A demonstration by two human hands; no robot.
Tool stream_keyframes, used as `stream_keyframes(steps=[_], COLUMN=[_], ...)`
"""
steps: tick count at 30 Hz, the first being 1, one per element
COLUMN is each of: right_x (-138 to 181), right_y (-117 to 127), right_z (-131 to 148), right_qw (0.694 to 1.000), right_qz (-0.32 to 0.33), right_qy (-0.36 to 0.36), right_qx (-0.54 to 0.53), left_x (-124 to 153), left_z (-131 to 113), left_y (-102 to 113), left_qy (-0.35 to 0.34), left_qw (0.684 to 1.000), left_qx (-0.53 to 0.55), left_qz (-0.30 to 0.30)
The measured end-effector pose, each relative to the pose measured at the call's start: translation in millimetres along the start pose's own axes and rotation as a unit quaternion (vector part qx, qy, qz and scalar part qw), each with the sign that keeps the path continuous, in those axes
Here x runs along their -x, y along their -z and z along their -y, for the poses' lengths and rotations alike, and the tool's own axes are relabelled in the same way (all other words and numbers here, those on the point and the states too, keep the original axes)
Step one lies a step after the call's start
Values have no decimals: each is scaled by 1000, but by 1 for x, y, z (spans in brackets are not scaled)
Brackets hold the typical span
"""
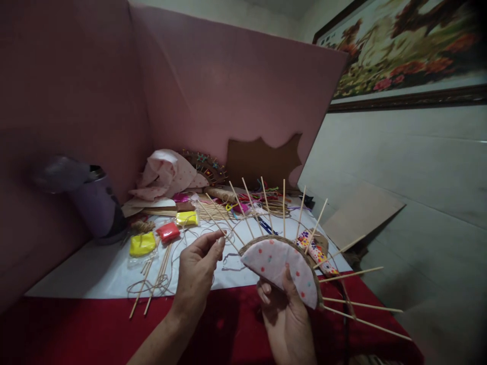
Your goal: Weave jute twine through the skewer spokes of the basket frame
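Note:
My right hand (287,319) grips a half-round piece covered in white dotted fabric (279,268), its thumb on the front and its fingers behind. Brown twine (283,238) runs along the curved rim, and several thin wooden sticks (284,208) fan outward from it. My left hand (200,261) is closed in a pinch close to the leftmost sticks. Fine twine shows at its fingertips, though the grip itself is partly hidden. Loose loops of twine (163,286) lie on the white sheet, beside more sticks (155,279).
Yellow clay packets (142,245) and a red packet (168,232) lie left, near a purple flask (99,208). Behind are crumpled dotted fabric (163,175), a decorated fan-shaped piece (207,166) and cut brown cardboard (262,159). Red cloth (224,324) covers the front edge.

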State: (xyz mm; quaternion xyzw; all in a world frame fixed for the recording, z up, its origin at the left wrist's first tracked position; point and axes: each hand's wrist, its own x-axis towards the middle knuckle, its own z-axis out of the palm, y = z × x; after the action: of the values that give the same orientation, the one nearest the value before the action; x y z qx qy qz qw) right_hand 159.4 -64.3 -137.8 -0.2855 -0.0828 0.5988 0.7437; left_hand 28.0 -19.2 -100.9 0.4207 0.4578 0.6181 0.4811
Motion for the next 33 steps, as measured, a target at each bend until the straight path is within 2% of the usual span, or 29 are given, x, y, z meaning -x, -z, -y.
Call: stream_keyframes(steps=[9, 16, 33], right_x=[-2, 2, 2], right_y=[0, -3, -3], right_z=[0, -1, 0], right_qw=[1000, 1000, 1000], right_qz=[-27, -22, -18], right_qy=[-5, 1, -2], right_qx=[-7, 5, 9], left_x=[-2, -3, -3], left_z=[-1, 1, 3], left_y=[-1, 1, 1], left_qy=[27, 31, 35], left_qw=[999, 999, 999], left_qx=[27, 36, 23], left_qz=[-7, 9, -7])
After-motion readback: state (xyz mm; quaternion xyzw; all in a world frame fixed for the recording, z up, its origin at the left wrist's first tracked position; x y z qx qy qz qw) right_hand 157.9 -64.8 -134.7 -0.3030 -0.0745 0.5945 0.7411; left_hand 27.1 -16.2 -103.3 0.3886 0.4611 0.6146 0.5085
